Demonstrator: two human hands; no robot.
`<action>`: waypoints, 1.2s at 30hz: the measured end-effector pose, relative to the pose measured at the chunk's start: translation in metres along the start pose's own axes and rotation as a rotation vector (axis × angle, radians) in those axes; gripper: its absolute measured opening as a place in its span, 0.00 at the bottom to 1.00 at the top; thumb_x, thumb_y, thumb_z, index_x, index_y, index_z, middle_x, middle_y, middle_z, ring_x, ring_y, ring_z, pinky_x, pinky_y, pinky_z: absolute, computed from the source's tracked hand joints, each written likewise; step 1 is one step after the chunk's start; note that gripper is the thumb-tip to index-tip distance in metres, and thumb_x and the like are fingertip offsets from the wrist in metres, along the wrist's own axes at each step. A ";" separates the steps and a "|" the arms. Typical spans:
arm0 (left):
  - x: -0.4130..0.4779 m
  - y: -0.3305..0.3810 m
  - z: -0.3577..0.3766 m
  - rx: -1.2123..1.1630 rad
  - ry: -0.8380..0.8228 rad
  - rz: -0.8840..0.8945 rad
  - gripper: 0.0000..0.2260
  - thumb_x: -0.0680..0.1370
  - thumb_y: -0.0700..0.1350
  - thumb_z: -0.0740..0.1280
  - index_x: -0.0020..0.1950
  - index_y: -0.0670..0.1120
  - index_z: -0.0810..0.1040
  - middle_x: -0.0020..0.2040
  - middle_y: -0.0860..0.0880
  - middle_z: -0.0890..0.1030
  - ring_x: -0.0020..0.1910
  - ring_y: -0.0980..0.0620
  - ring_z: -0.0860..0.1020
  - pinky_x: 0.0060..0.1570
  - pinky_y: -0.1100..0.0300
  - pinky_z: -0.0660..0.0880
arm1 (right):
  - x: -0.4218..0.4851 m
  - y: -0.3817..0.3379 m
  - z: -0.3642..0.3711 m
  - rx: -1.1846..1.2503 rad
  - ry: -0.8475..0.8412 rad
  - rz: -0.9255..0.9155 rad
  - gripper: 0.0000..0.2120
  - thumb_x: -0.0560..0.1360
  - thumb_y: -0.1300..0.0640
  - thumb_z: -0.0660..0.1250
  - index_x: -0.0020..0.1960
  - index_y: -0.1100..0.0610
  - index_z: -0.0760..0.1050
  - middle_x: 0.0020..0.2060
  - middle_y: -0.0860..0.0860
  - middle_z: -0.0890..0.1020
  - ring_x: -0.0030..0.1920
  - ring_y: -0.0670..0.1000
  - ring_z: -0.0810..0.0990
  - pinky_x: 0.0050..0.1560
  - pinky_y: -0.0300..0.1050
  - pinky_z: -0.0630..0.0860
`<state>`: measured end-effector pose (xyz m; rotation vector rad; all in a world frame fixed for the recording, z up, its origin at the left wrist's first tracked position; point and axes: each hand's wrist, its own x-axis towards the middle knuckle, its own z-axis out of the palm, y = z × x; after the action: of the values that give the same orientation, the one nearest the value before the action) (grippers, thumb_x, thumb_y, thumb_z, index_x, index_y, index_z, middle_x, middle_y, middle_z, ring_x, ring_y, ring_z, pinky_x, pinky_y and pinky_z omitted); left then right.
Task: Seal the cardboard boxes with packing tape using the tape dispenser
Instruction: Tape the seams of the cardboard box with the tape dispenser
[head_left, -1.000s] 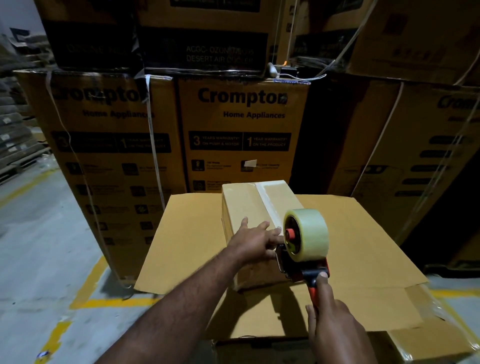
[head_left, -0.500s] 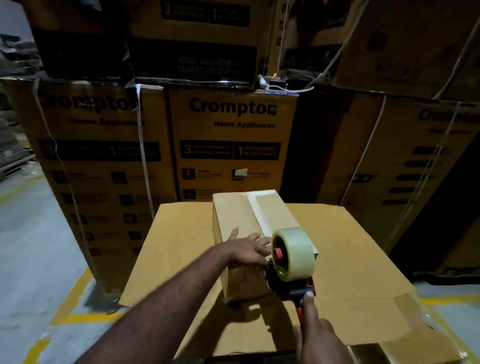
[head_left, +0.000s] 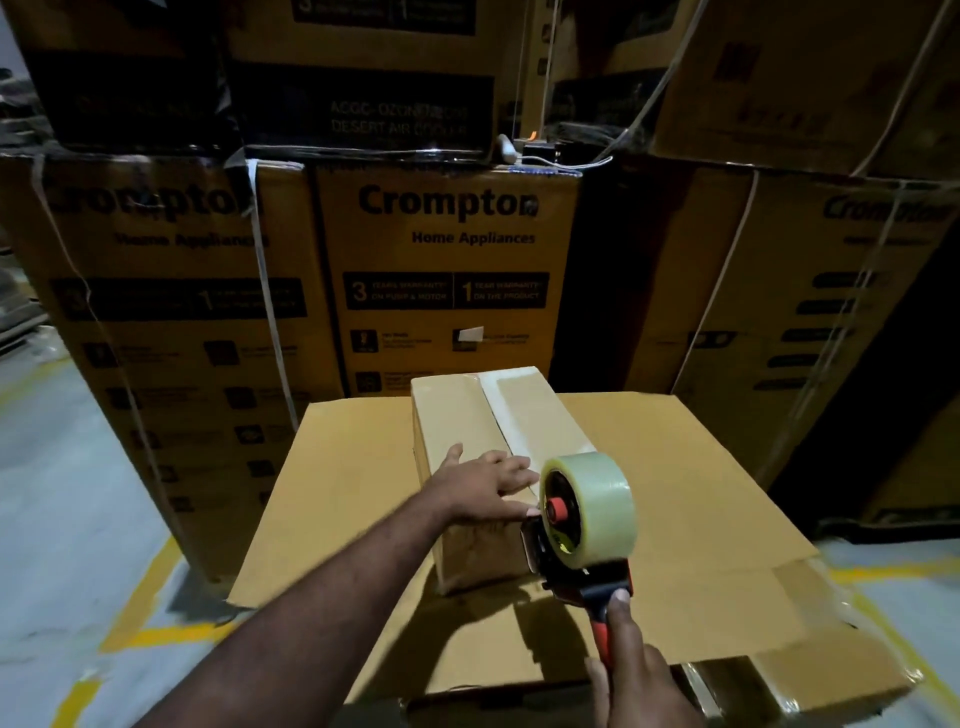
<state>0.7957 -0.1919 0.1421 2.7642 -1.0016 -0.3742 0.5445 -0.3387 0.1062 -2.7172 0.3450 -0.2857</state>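
A small plain cardboard box (head_left: 457, 415) lies on a large flat cardboard sheet (head_left: 685, 467), with a strip of clear tape (head_left: 511, 415) running along its top seam. My left hand (head_left: 483, 488) rests flat on the near end of the box top, fingers spread. My right hand (head_left: 639, 680) grips the red handle of the tape dispenser (head_left: 582, 525), whose clear tape roll stands at the box's near right corner. The dispenser's front edge sits against the box's near face.
Tall stacked Crompton appliance cartons (head_left: 447, 270) wall off the back and right side, bound with white straps. Grey concrete floor with yellow lines (head_left: 140, 587) lies to the left. The cardboard sheet rests on another box (head_left: 810, 686) near me.
The dispenser has dropped slightly over the near edge of the box, down its front face. My left hand stays pressed on the box top.
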 end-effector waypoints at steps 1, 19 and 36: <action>-0.001 0.001 0.000 0.000 0.018 -0.003 0.30 0.80 0.69 0.57 0.81 0.62 0.59 0.82 0.62 0.54 0.81 0.57 0.50 0.74 0.33 0.36 | -0.001 0.000 -0.005 -0.012 0.017 -0.002 0.54 0.49 0.55 0.87 0.71 0.58 0.68 0.28 0.52 0.77 0.22 0.50 0.75 0.24 0.37 0.70; -0.005 0.009 0.002 -0.002 0.069 -0.046 0.29 0.81 0.67 0.59 0.81 0.61 0.60 0.82 0.61 0.57 0.81 0.58 0.54 0.76 0.35 0.39 | -0.017 -0.005 -0.012 -0.015 0.083 -0.108 0.50 0.75 0.46 0.72 0.81 0.47 0.38 0.45 0.49 0.82 0.39 0.48 0.82 0.35 0.40 0.74; -0.007 0.006 0.004 0.045 -0.036 -0.002 0.32 0.81 0.60 0.65 0.82 0.61 0.55 0.83 0.59 0.47 0.82 0.53 0.44 0.74 0.30 0.34 | 0.010 -0.034 -0.001 0.005 -0.108 0.086 0.33 0.85 0.46 0.52 0.79 0.47 0.35 0.57 0.48 0.76 0.47 0.44 0.74 0.45 0.37 0.70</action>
<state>0.7854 -0.1922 0.1409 2.8081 -1.0276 -0.4083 0.5607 -0.3116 0.1221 -2.6915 0.4276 -0.1147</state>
